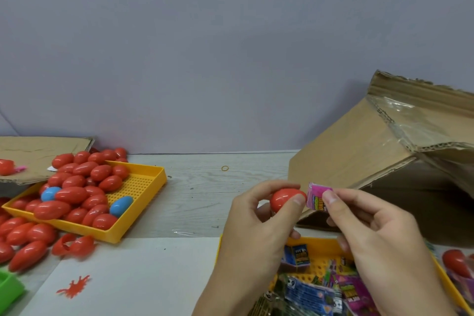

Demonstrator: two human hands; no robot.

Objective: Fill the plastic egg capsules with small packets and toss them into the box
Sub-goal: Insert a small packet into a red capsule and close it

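The left hand (252,215) grips a red egg capsule (284,200) between thumb and curled fingers, raised above the table (195,195), while the right hand (372,228) pinches a pink packet (316,199) at its edge, just beside the capsule's end. The capsule looks light, hard and glossy, so probably slippery; holding it round its widest part seems safest. The packet looks thin and limp, best pinched near a corner and fed in folded. More packets lie in the near yellow tray (315,242); the cardboard box (364,141) stands close behind the hands.
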